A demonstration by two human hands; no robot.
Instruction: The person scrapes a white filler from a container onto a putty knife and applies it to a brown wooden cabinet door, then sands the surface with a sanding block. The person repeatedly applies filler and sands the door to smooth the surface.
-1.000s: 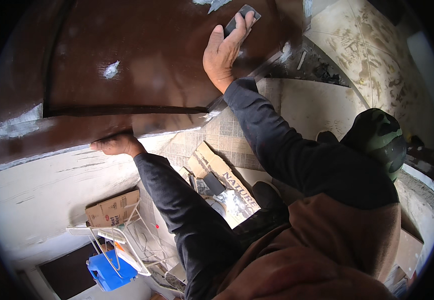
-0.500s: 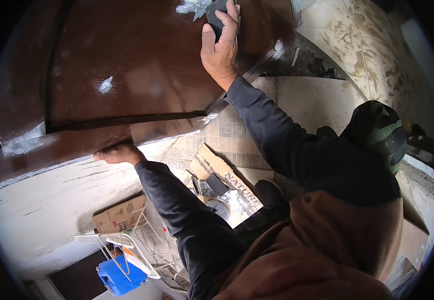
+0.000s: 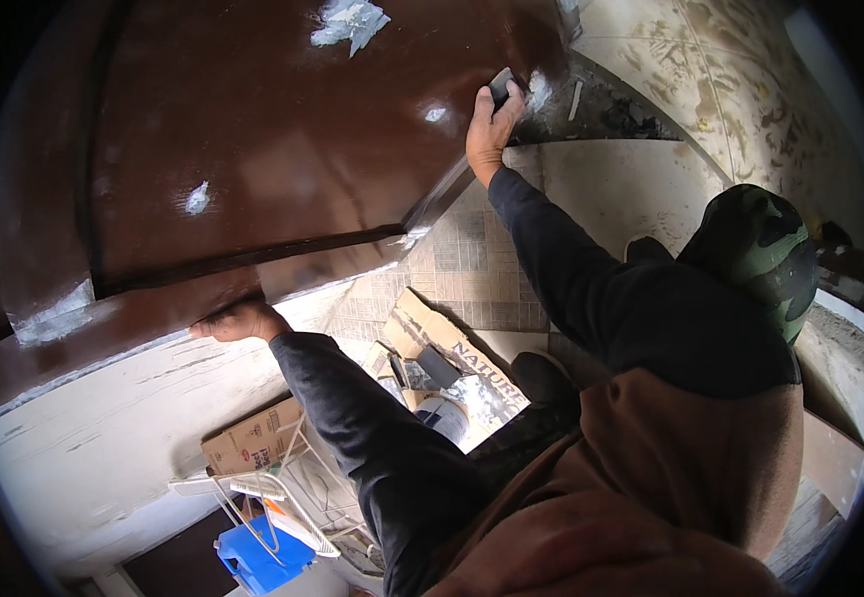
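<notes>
A large dark brown glossy panel, with recessed framing, fills the upper left, dotted with whitish filler patches. My right hand is stretched up to the panel's right side, its fingers and thumb closed on a dark grey piece of sandpaper. That piece lies beside another pale patch near the panel's edge. Lower down, my left hand grips the panel's near edge, with part of its fingers in shadow.
Below lies a flattened cardboard piece holding a dark block and a round container, next to my shoe. A metal rack, blue plastic jug and cardboard box stand at the lower left by a white wall.
My right hand has moved right and down with the sandpaper, from the big upper patch toward the panel's right edge. My left hand keeps its place on the near edge. The view has shifted slightly.
</notes>
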